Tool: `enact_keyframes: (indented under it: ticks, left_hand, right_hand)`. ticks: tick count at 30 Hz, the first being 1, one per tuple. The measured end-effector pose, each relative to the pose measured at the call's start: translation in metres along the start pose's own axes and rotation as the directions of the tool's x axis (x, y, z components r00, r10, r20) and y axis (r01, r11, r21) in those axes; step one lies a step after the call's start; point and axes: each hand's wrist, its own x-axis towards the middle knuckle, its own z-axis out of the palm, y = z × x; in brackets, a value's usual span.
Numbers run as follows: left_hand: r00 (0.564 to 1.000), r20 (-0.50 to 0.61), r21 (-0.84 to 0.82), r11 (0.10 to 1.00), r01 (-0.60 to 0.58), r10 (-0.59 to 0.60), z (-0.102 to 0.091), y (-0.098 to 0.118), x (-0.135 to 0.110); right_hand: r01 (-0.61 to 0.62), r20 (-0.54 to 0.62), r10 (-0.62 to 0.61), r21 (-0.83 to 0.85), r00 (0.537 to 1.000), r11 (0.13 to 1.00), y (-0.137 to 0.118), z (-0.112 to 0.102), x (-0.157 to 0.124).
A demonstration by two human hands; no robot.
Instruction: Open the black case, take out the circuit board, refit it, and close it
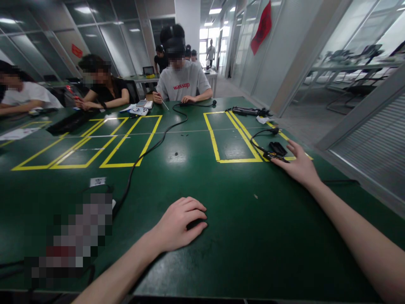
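Note:
My left hand (pixel 185 221) rests on the green table (pixel 228 228), fingers slightly bent and thumb apart, holding nothing. At the right, my right hand (pixel 299 164) reaches out with thumb and fingers spread around a small opened black housing. Its thumb lies at the edge of the lower half (pixel 270 156), where brass-coloured bits show; whether it presses on it I cannot tell. The black cover half (pixel 277 148) lies just behind, between thumb and fingers. A black cord (pixel 252 139) runs from the lower half to a black plug (pixel 275 131).
Yellow tape (pixel 238 161) marks rectangles on the table. A long black device (pixel 248 111) lies at the far right. A black cable (pixel 164 137) crosses toward a blurred-out object (pixel 85 228) at front left. Opposite sits a person (pixel 182 80) holding a thin tool; other people sit left.

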Motion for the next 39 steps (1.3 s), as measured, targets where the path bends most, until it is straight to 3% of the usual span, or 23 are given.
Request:
enact_keyframes:
  ticks: [7, 13, 17, 23, 30, 39]
  left_hand:
    - [1.000, 0.000, 0.008, 1.000, -0.004, 0.004, 0.001, -0.001, -0.001]
    - [1.000, 0.009, 0.016, 1.000, 0.002, -0.002, 0.001, 0.000, -0.001]
    - [1.000, 0.010, 0.018, 1.000, 0.003, -0.003, 0.001, -0.001, 0.000]
    - [1.000, 0.010, 0.015, 1.000, 0.012, -0.012, 0.000, 0.000, 0.000]
    - [1.000, 0.010, 0.010, 1.000, 0.011, -0.011, 0.000, 0.000, 0.000]
    - [1.000, 0.010, 0.004, 1.000, 0.017, -0.017, 0.001, 0.000, -0.001]
  right_hand:
    - [-0.024, -0.096, 0.019, -0.050, 0.995, 0.998, -0.027, -0.009, -0.008]
    - [-0.003, -0.162, -0.008, -0.065, 0.987, 0.998, -0.017, -0.012, -0.004]
    - [-0.100, -0.172, 0.073, -0.151, 0.982, 0.983, -0.012, -0.013, -0.001]
    - [-0.143, -0.015, 0.144, -0.225, 0.989, 0.964, -0.004, -0.008, 0.004]
    - [0.114, 0.130, -0.086, -0.227, 0.988, 0.967, -0.005, -0.004, 0.002]
    - [0.176, 0.164, -0.146, -0.182, 0.976, 0.968, -0.002, -0.002, 0.001]
